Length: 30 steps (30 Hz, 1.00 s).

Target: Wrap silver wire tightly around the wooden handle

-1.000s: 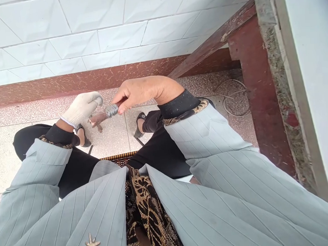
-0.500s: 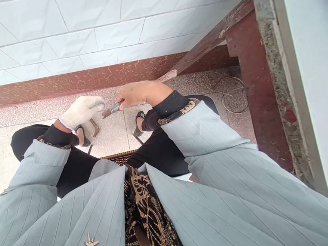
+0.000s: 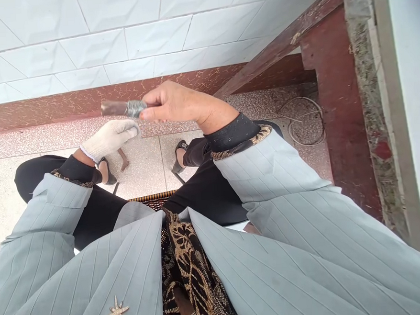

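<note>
My right hand [image 3: 172,102], bare, grips a brown wooden stick [image 3: 113,108] held level above the floor. Grey wire [image 3: 135,108] is wound in a tight band around the stick, just beside my fingertips. Just below the wire band is my left hand [image 3: 111,136] in a white knitted glove. Its fingers are curled together; whatever they pinch, if anything, is too small to make out. Beneath the glove, a short bent brown piece [image 3: 124,159] appears to lie on the floor near my left shoe.
Pale speckled floor tiles [image 3: 142,167] lie beneath, with a white tiled wall [image 3: 158,36] ahead. A slanting wooden bar [image 3: 277,40] and a dark red panel [image 3: 343,114] stand at the right. A loop of pale cable [image 3: 308,143] lies there. My seat's woven edge [image 3: 151,197] shows between my legs.
My right hand has risen and swung the stick from a slant to nearly level, its brown end moving left and up. My left hand has shifted slightly and stays curled.
</note>
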Each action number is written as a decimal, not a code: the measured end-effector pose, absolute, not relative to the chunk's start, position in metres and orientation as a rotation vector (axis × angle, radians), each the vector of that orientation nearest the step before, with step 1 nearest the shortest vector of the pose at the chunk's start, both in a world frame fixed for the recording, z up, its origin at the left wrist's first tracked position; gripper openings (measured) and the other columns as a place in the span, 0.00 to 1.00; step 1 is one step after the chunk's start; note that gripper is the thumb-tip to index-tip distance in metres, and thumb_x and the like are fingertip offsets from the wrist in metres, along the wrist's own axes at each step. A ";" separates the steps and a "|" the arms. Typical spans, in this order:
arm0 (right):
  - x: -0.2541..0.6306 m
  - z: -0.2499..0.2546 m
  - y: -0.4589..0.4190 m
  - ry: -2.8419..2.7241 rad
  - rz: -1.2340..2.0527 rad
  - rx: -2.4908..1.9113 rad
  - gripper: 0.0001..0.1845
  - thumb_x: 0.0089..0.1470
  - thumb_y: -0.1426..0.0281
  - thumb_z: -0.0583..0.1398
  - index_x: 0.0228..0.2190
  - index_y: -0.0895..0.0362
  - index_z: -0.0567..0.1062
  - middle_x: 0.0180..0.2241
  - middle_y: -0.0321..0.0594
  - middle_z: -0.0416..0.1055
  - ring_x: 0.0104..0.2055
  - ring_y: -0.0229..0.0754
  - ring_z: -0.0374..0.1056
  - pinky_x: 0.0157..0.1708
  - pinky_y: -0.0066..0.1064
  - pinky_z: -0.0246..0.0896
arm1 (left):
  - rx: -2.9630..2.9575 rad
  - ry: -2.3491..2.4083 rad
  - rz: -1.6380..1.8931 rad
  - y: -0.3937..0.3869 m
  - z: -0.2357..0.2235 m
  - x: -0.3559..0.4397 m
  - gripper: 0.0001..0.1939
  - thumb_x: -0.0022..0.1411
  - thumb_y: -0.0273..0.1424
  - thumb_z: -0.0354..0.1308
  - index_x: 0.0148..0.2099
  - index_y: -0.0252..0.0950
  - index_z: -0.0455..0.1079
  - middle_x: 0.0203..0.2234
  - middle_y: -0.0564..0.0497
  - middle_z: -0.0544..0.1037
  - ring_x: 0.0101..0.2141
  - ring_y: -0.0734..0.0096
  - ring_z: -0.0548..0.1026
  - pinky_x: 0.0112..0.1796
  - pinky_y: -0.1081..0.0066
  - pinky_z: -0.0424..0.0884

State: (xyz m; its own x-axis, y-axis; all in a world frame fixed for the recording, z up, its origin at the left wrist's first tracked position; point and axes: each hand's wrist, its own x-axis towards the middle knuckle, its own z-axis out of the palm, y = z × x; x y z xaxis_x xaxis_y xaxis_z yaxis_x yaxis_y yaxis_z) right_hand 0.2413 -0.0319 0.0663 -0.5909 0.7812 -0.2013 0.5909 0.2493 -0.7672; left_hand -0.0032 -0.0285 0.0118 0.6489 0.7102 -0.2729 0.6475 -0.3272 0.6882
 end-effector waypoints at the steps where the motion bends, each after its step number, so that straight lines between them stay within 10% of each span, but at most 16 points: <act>1: 0.242 0.066 -0.031 -2.215 1.185 -1.401 0.18 0.69 0.63 0.60 0.28 0.58 0.67 0.26 0.35 0.59 0.30 0.36 0.55 0.33 0.32 0.47 | 2.073 1.041 0.084 -0.030 0.013 -0.002 0.13 0.69 0.36 0.52 0.41 0.36 0.75 0.28 0.52 0.75 0.29 0.69 0.72 0.36 0.68 0.70; 9: 0.242 0.045 -0.019 -2.533 0.842 -1.771 0.16 0.68 0.58 0.63 0.35 0.57 0.78 0.32 0.47 0.72 0.38 0.47 0.66 0.37 0.37 0.52 | 2.324 0.932 -0.102 -0.033 0.022 0.000 0.16 0.70 0.39 0.51 0.40 0.38 0.78 0.28 0.53 0.77 0.31 0.69 0.74 0.38 0.70 0.68; 18: 0.221 0.039 -0.032 -3.008 1.534 -1.304 0.15 0.66 0.65 0.68 0.30 0.63 0.79 0.22 0.33 0.65 0.30 0.36 0.59 0.37 0.32 0.46 | 2.328 0.963 0.071 -0.028 0.023 -0.012 0.16 0.70 0.37 0.52 0.44 0.37 0.80 0.35 0.52 0.81 0.39 0.67 0.79 0.46 0.69 0.71; 23: 0.235 0.054 -0.030 -2.404 1.677 -0.993 0.17 0.68 0.63 0.63 0.29 0.60 0.71 0.24 0.33 0.63 0.27 0.33 0.55 0.33 0.31 0.50 | 2.144 1.110 0.195 -0.029 0.024 -0.007 0.12 0.68 0.35 0.54 0.43 0.36 0.78 0.32 0.50 0.79 0.36 0.66 0.77 0.43 0.66 0.73; 30: 0.263 0.056 -0.011 -1.815 1.210 -1.696 0.23 0.66 0.49 0.64 0.32 0.56 0.72 0.28 0.43 0.70 0.31 0.39 0.60 0.34 0.35 0.54 | 2.131 1.029 0.136 -0.032 0.024 0.000 0.12 0.68 0.33 0.53 0.42 0.36 0.78 0.31 0.51 0.78 0.36 0.67 0.77 0.44 0.67 0.72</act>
